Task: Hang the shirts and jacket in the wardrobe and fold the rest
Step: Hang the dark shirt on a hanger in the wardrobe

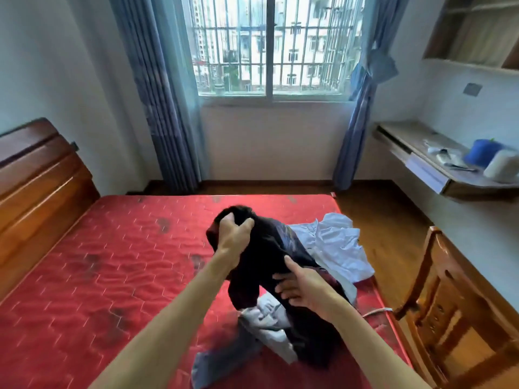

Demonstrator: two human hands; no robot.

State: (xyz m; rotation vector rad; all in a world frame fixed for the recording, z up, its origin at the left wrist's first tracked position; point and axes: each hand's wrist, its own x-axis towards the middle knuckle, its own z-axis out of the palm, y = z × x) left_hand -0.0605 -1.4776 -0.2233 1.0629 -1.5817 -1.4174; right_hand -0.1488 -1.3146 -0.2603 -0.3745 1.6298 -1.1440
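The red quilted bed mattress [112,262] carries a heap of clothes near its right edge. A dark, almost black garment [264,262] hangs half raised above this heap, with a pale blue shirt [337,242] behind it and a grey-white cloth [266,324] under it. The left hand [234,235] grips its top in a fist. The right hand [300,289] lies against its middle, fingers spread. It would be best to lift it clear first, then find the collar or waistband with the 2 hands.
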